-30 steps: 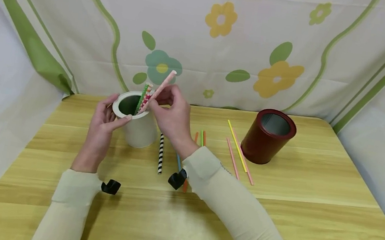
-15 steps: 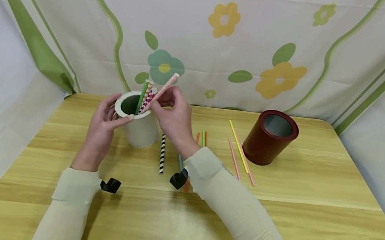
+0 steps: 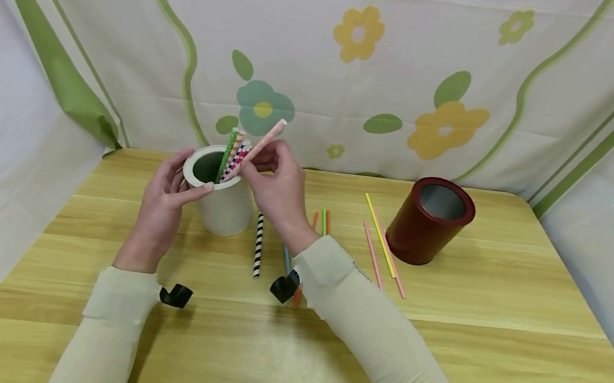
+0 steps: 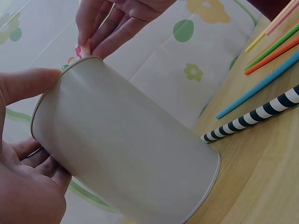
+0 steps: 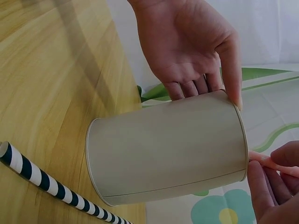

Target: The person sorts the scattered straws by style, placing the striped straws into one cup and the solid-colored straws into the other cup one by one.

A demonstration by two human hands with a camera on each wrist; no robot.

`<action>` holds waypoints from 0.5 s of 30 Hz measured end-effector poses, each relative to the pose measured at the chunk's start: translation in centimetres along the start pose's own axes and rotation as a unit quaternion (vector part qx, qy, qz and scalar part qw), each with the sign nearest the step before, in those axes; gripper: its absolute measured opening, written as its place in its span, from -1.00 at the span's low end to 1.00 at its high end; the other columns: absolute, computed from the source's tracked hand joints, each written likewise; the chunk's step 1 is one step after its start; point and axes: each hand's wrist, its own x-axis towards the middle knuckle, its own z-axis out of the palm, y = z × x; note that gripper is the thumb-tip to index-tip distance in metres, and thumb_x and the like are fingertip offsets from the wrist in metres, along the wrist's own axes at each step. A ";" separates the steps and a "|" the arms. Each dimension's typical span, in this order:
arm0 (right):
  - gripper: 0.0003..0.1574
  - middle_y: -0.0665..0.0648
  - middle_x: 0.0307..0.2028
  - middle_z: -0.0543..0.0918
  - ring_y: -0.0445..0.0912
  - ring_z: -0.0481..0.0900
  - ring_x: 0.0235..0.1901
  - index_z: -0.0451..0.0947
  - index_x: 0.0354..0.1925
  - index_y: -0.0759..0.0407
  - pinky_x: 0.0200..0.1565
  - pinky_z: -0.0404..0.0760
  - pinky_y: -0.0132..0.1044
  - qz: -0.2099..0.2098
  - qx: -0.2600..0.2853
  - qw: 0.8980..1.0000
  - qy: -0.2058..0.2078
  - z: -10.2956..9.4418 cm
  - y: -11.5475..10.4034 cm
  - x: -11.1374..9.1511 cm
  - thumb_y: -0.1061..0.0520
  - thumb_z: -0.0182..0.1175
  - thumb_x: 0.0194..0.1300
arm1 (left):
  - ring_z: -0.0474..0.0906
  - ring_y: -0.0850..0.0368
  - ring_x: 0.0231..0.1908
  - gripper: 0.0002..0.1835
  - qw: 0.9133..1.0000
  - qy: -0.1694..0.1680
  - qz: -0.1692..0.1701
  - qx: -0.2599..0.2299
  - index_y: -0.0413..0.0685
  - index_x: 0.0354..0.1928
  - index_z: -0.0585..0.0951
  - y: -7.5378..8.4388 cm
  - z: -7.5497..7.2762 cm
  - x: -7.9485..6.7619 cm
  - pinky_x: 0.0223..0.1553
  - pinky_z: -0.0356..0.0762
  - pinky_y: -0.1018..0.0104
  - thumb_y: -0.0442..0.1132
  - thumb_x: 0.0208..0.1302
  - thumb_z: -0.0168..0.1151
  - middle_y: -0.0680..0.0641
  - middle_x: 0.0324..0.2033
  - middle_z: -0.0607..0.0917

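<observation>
A white can (image 3: pixel 224 210) stands on the table at left, several patterned paper straws (image 3: pixel 228 153) leaning inside it. My left hand (image 3: pixel 159 212) grips the can from its left side, thumb on the rim and fingers round the far wall, as the right wrist view also shows. With thumb and fingertips, my right hand (image 3: pixel 278 188) pinches a pale pink paper straw (image 3: pixel 269 134) at the can's right rim. That straw slants up to the right, its lower end inside the opening. The can's wall hides the straws' lower ends in both wrist views.
A black-and-white striped straw (image 3: pixel 259 246) lies right of the white can. Near it are blue (image 4: pixel 261 86), green and orange straws, partly under my right forearm. Yellow (image 3: pixel 379 233) and pink straws lie beside a dark red can (image 3: pixel 426 228) at right. A flowered curtain (image 3: pixel 323 59) hangs behind.
The view has shifted slightly. The pink straw's top has tipped a little lower and to the right in my right hand. My left hand keeps its grip on the can.
</observation>
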 end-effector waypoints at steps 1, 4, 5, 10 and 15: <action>-0.72 0.13 -0.06 0.74 -0.11 0.70 -0.04 0.55 0.08 0.17 0.10 0.73 -0.37 0.000 -0.001 1.000 -0.001 0.0 0.0 0.0 0.20 0.35 0.47 | 0.18 0.07 0.63 -0.16 1.000 0.001 0.000 -0.002 -0.06 0.67 0.15 0.0 0.0 0.0 0.66 0.19 0.30 -0.43 0.48 0.31 -0.07 0.61 0.26; -0.75 0.13 -0.07 0.74 -0.12 0.70 -0.05 0.55 0.06 0.16 0.07 0.73 -0.38 -0.005 -0.003 1.000 -0.006 -0.1 0.1 -0.1 0.20 0.34 0.47 | 0.18 0.07 0.62 -0.16 1.000 0.003 0.001 -0.004 -0.07 0.67 0.15 -0.1 0.1 0.0 0.66 0.19 0.29 -0.44 0.48 0.30 -0.05 0.58 0.28; -0.75 0.13 -0.07 0.74 -0.11 0.70 -0.05 0.55 0.05 0.17 0.06 0.74 -0.37 -0.008 -0.002 1.000 -0.007 -0.1 0.1 -0.1 0.20 0.34 0.47 | 0.18 0.07 0.62 -0.17 1.000 0.003 0.001 -0.004 -0.07 0.67 0.15 -0.1 0.1 0.0 0.66 0.19 0.29 -0.45 0.48 0.30 -0.04 0.58 0.28; -0.75 0.12 -0.08 0.74 -0.14 0.69 -0.06 0.55 0.05 0.16 0.07 0.73 -0.38 -0.009 0.003 1.000 -0.004 -0.1 0.1 -0.1 0.22 0.34 0.47 | 0.20 0.07 0.61 -0.17 1.000 0.003 0.004 -0.008 -0.08 0.67 0.16 -0.2 0.1 0.0 0.65 0.21 0.30 -0.46 0.47 0.30 -0.01 0.55 0.32; -0.77 0.12 -0.10 0.74 -0.16 0.69 -0.09 0.54 0.02 0.15 0.05 0.74 -0.39 -0.015 0.002 1.000 -0.008 0.1 0.1 0.0 0.23 0.33 0.46 | 0.24 0.08 0.57 -0.18 1.000 0.009 0.007 -0.021 -0.08 0.66 0.18 -0.1 0.0 -0.1 0.63 0.24 0.30 -0.49 0.47 0.28 0.03 0.50 0.37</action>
